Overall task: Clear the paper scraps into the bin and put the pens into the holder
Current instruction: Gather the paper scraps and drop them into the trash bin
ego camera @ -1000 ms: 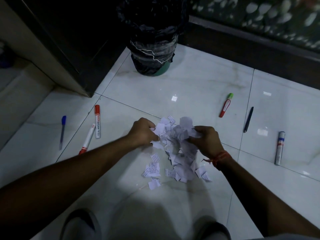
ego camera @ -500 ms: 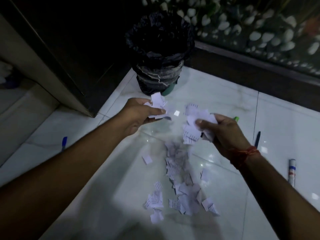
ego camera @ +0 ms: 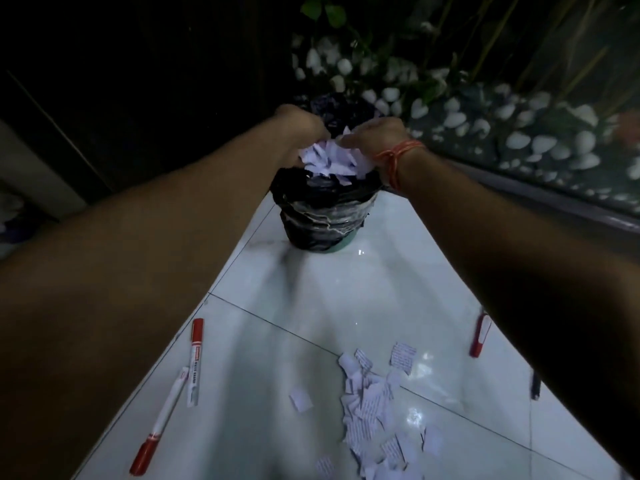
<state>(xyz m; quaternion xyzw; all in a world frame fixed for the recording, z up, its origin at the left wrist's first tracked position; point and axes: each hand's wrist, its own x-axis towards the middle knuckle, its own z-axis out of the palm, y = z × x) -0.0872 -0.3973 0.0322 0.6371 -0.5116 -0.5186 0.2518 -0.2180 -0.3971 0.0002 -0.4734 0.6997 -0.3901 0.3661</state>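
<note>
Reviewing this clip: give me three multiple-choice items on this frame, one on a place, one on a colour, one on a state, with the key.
1. Where are both hands?
A. Over the bin
B. On the floor
C. On a marker

2. What colour is the bin's liner?
A. White
B. Black
C. Red

3. How do the scraps on the floor stand?
A. All cleared
B. Some remain
C. Stacked neatly

Key: A, the left hand and right hand hold a bundle of paper above the bin; B, black plastic wraps it; B, scraps lie scattered on the floor.
</note>
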